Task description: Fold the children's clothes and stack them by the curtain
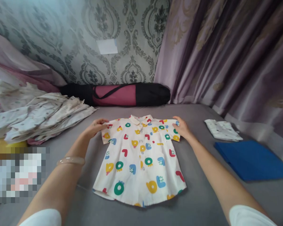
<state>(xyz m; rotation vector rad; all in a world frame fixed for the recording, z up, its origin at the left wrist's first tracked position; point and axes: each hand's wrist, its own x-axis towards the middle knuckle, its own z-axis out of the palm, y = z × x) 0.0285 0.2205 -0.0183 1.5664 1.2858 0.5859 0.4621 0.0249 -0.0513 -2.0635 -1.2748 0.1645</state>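
Observation:
A white short-sleeved button shirt [132, 175] printed with coloured letters lies face up and spread out on the grey sheet [198, 201]. Its collar points away from me, the hem toward me. At the left sleeve's shoulder edge, my left hand [97, 126] has its fingers closed on the fabric. My right hand [181, 127] pinches the opposite sleeve, thumb on top and fingers behind it. Both arms reach forward on either side of the shirt, and a pale bangle [70, 161] circles my left wrist.
Crumpled pale clothes [44, 113] are heaped at the left. Against the patterned wall lies a long black and maroon bag [117, 95]. To the right are a folded white cloth [222, 129] and a flat blue board [254, 160], beside purple curtains [216, 62].

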